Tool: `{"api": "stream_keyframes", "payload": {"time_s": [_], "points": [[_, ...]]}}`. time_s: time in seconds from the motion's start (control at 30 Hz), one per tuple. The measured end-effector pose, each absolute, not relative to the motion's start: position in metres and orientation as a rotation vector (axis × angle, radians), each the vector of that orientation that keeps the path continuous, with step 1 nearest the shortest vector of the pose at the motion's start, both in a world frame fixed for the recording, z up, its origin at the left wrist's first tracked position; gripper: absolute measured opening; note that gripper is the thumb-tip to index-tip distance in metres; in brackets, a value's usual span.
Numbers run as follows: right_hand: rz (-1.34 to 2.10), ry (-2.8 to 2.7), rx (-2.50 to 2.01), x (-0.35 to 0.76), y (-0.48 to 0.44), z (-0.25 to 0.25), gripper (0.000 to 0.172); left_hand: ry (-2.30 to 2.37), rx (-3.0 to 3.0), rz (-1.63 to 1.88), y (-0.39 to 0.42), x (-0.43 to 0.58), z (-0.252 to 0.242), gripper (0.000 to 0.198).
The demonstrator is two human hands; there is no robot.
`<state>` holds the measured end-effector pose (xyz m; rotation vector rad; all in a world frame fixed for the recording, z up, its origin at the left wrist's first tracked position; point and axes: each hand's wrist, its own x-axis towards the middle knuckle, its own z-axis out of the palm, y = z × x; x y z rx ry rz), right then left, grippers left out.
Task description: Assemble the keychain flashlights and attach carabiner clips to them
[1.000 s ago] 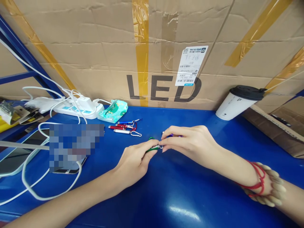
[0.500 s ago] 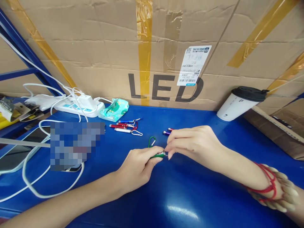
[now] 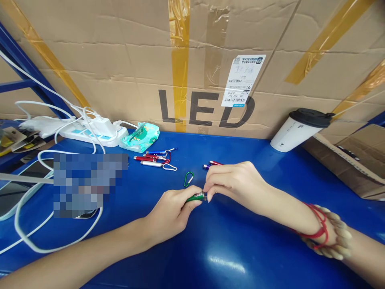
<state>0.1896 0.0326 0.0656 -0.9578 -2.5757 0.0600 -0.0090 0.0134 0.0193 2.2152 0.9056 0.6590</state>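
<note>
My left hand (image 3: 173,210) is closed around a small green penlight (image 3: 196,197), with thumb and forefinger along its body. Its metal end points right, toward my right hand (image 3: 237,182), whose thumb and fingertips pinch a tiny metal ring (image 3: 205,196) there; the fingers partly hide it. Just beyond the left hand lies a loose green carabiner (image 3: 188,179). Past my right fingers, a red penlight (image 3: 215,163) and a purple penlight (image 3: 206,166) show only in part. Farther left lie a silver penlight (image 3: 151,163) and red and blue ones, with carabiners.
At the back left are a white power strip (image 3: 112,138) with cables and a teal tissue pack (image 3: 140,137). A white lidded cup (image 3: 293,130) stands at the back right beside an open cardboard box (image 3: 339,168). A large carton (image 3: 135,68) walls off the rear.
The view has shifted slightly, so everything sits a little farther left. Both hands keep the same hold at the green penlight's end, and the green carabiner shows more fully.
</note>
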Motion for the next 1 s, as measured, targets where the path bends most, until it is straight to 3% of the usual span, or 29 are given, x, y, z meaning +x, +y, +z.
{"api": "stream_keyframes", "payload": {"time_s": [0.67,0.87,1.0], "points": [[0.827,-2.398,-1.264,0.1869,0.0411,0.0626,0.032,0.953,2.219,0.700,0.0158,-0.0076,0.0162,0.019],[1.286,-2.109,-1.505,0.1825,0.0409,0.0647,0.049,0.965,2.207,0.726,0.0156,-0.0071,0.0151,0.018],[1.384,-2.058,-1.492,0.1846,0.0414,0.0642,0.048,0.995,2.214,0.689,0.0149,-0.0075,0.0154,0.021]]}}
